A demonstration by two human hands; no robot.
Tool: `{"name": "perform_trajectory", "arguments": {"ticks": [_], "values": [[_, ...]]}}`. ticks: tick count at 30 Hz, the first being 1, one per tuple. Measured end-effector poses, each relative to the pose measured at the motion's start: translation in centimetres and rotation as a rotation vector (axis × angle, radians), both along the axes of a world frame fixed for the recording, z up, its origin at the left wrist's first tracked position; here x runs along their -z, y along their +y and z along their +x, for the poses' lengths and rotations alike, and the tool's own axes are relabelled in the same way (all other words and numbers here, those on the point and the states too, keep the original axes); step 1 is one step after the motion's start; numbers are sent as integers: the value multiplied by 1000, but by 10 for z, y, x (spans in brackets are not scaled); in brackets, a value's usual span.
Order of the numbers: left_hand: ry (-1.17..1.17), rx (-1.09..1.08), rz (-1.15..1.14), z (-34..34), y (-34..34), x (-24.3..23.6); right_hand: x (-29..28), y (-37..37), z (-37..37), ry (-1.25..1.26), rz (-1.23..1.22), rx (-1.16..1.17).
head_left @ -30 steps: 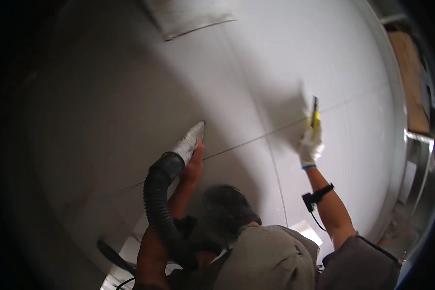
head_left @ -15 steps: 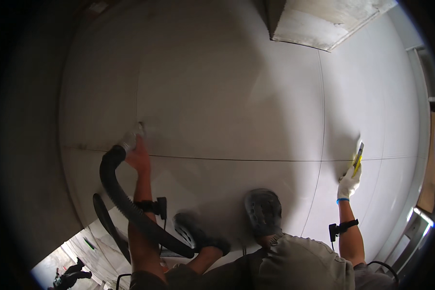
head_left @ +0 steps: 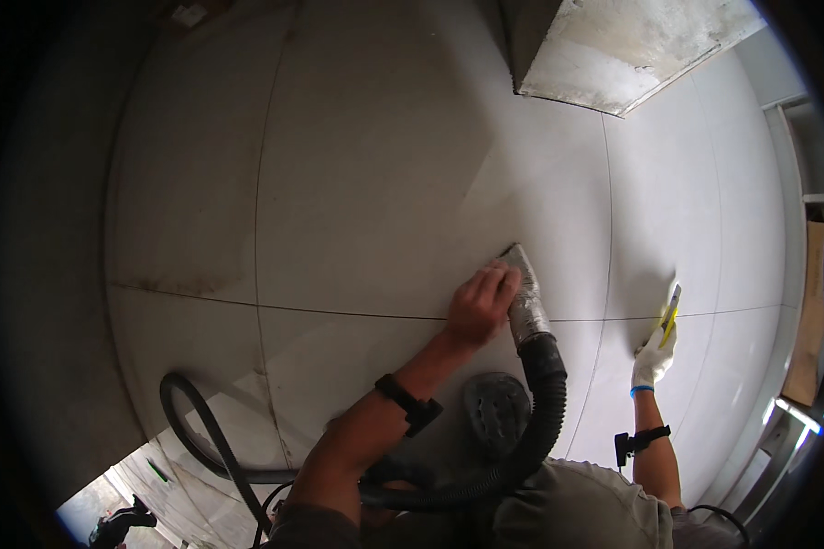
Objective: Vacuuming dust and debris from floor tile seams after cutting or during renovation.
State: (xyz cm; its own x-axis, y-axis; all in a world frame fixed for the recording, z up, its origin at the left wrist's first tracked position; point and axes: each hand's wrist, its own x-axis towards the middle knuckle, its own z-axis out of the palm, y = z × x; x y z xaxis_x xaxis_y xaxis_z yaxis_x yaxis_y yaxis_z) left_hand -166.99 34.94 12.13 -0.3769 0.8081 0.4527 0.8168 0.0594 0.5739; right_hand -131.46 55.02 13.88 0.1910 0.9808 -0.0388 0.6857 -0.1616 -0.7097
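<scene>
My bare left hand (head_left: 482, 302) is closed around a flattened vacuum nozzle (head_left: 529, 309) wrapped in silver tape, held low over the tiled floor near a joint. From the nozzle a black ribbed vacuum hose (head_left: 547, 393) curves down toward my body. Over at the right, my right hand (head_left: 652, 361) wears a white glove with a blue cuff and is closed on a yellow utility knife (head_left: 670, 317). The knife's blade end points away from me, above the tiles and close to the same long joint (head_left: 375, 314).
A whitish block-shaped column (head_left: 604, 64) stands at the far right. Shelving with a brown cardboard piece (head_left: 807, 316) lines the right side. One dark clog (head_left: 497, 412) shows beneath me. A black hose loop (head_left: 192, 403) lies at left, and dark dirt (head_left: 188, 284) marks the left joint.
My left hand has swung the nozzle from the far left to the middle of the floor, and the hose has come along. My right hand with the knife has barely moved.
</scene>
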Motion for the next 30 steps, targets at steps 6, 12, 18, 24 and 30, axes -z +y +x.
{"name": "perform_trajectory", "arguments": {"ticks": [6,12,18,24,30], "values": [[81,-291,59,-124,-77,22,-2,0,13,-33,32,42],[-244,-530,123,-260,-212,62,4,-2,0,-55,2,25],[203,-155,-191,-114,-55,15,0,0,2,-60,43,-1],[343,175,50,0,101,-4,2,-1,0,-65,59,12],[238,-268,-237,-143,24,17,-11,-4,4,-24,47,12]]}}
